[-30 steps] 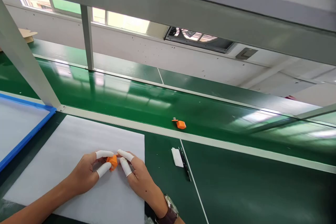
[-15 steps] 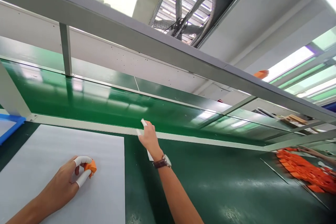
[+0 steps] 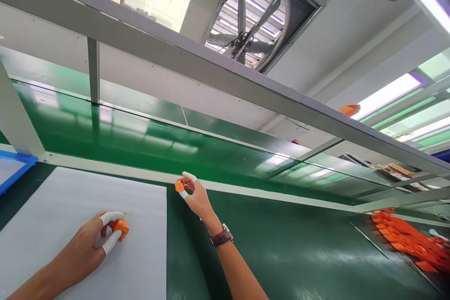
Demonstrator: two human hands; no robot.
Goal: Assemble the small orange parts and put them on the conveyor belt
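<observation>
My left hand [image 3: 87, 239], with white covers on thumb and forefinger, pinches a folded orange piece [image 3: 120, 228] above the white sheet [image 3: 140, 201]. My right hand [image 3: 197, 197] wears similar white fingertip covers and has a watch [image 3: 222, 236] at its wrist. Between its thumb and fingers is a small orange piece [image 3: 180, 185], held near the pale rail, just right of the sheet's back corner. Part of each orange piece is hidden by the fingers.
A pale rail [image 3: 281, 195] runs along the back of the dark green table [image 3: 298, 243]. At the far left lies a blue frame [image 3: 17, 173]. Orange pieces [image 3: 408, 239] are heaped at the right, near thin metal rods [image 3: 369, 240]. A grey beam [image 3: 211, 63] crosses above.
My right hand has moved slightly left and down, and its orange piece now shows clearly between the fingers. The left hand has hardly moved. A hand by the orange heap has gone from view.
</observation>
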